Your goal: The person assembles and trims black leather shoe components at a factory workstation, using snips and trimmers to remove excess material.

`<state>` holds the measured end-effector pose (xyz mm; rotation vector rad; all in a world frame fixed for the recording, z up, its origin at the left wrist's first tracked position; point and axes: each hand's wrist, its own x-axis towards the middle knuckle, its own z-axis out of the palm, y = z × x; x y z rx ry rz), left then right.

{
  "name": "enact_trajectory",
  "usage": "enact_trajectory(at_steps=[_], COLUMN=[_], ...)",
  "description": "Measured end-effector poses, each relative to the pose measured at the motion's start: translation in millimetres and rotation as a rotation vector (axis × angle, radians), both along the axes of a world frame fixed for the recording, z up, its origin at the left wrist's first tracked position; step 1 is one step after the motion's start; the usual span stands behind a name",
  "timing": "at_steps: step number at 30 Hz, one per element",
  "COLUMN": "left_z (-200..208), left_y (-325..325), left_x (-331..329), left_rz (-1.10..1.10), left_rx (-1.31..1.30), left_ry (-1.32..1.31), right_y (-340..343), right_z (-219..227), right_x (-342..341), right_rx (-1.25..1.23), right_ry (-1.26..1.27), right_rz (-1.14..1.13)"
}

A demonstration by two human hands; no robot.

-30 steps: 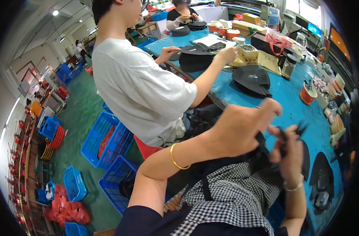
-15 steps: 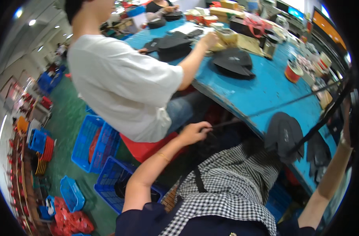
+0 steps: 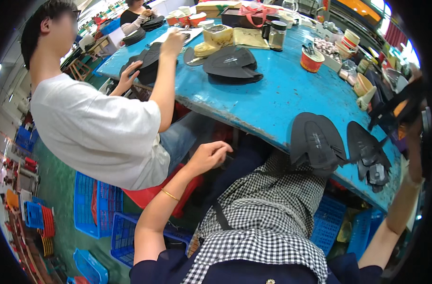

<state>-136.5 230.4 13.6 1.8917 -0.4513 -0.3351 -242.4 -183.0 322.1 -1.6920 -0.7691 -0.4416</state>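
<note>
My left hand (image 3: 209,157) hovers over my lap, left of the checked apron (image 3: 268,227); its fingers are curled together and nothing shows in them. At the right rim my right hand (image 3: 416,135), blurred and dim, is raised beside the table with black strips (image 3: 391,105) hanging from it. A stack of black rounded flat pieces with pale print (image 3: 315,142) lies on the blue table's near edge. To its right is a smaller black pile (image 3: 367,149), with something clear and shiny (image 3: 378,174) at its lower end.
A co-worker in a white shirt (image 3: 97,128) sits at left, hands by black pieces (image 3: 147,61). Another black stack (image 3: 232,65) lies farther along the blue table (image 3: 268,102). Beyond are a red tub (image 3: 312,60) and a jar (image 3: 277,35). Blue crates (image 3: 123,236) stand on the floor.
The black strip stretched from my left hand toward my right no longer shows at the left hand. My view has shifted right. The co-worker's arm has moved back toward their own black pieces.
</note>
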Motion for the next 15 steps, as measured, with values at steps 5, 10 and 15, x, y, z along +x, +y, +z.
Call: enact_trajectory(at_steps=[5, 10, 15], left_z=[95.6, 129.0, 125.0], left_y=[-60.8, -88.7, -107.6], left_x=[-40.2, -46.2, -29.3], left_rz=[-0.365, -0.504, -0.507], left_rx=[-0.641, -0.498, -0.447], left_ry=[0.010, -0.085, 0.130], right_y=[54.6, 94.2, 82.1], right_z=[-56.6, -90.0, -116.5], right_x=[-6.6, 21.3, 30.5], right_rx=[-0.949, -0.800, -0.479], right_ry=[-0.031, 0.166, 0.345], right_rz=[0.134, -0.048, -0.066])
